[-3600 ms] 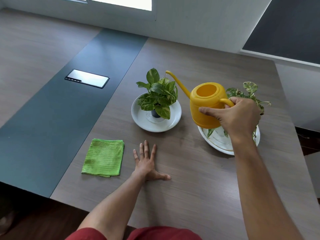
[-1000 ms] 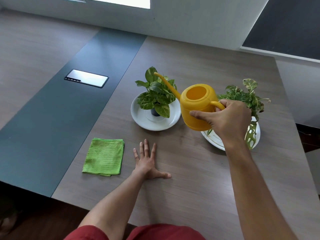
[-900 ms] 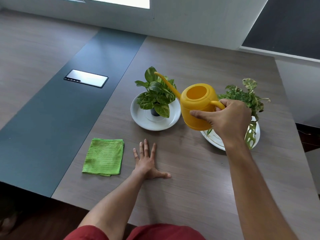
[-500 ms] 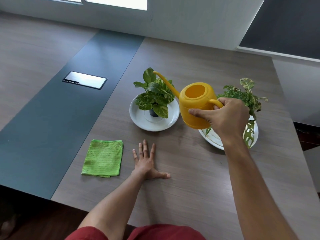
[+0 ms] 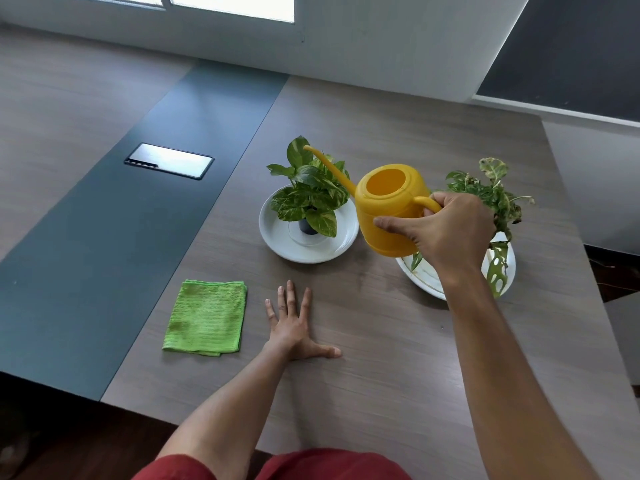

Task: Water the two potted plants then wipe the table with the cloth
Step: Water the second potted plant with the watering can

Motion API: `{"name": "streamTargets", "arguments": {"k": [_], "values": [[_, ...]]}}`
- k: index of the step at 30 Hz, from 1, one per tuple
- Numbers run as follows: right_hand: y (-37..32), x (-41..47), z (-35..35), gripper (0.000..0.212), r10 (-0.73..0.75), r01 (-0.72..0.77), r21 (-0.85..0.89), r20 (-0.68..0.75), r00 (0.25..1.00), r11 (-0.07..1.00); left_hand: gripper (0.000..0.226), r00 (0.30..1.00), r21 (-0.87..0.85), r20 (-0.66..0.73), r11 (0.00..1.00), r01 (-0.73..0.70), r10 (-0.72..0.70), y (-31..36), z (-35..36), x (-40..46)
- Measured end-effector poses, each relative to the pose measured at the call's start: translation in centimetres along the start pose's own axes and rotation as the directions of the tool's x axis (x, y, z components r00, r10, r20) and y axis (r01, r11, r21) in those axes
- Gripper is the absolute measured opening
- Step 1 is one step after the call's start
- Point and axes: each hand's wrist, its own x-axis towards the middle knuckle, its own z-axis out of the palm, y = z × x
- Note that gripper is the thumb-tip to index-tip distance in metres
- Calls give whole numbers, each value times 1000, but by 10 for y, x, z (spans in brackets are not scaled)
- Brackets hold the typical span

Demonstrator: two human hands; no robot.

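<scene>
My right hand grips the handle of a yellow watering can, held above the table between the two plants. Its long spout reaches up and left over the leafy green plant, which stands in a small dark pot on a white saucer. The second plant, with variegated leaves, sits on a white plate behind my right hand and is partly hidden by it. My left hand lies flat on the table, fingers spread. A folded green cloth lies just left of it.
The brown wooden table has a dark grey strip along its left part, with a shiny rectangular panel set into it. A white wall and window run behind the table. The table's near edge is close to my body.
The watering can has shifted left from the right plant, so its spout now reaches over the left plant's leaves. My left hand and the cloth have stayed in place.
</scene>
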Motion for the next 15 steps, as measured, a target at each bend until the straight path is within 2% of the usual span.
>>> {"name": "streamTargets", "arguments": {"k": [15], "values": [[-6,-2,-1,65,-8,8,-39,19,1000,999,160,1000,-6,3,1000,-5,5,-1,1,1]]}}
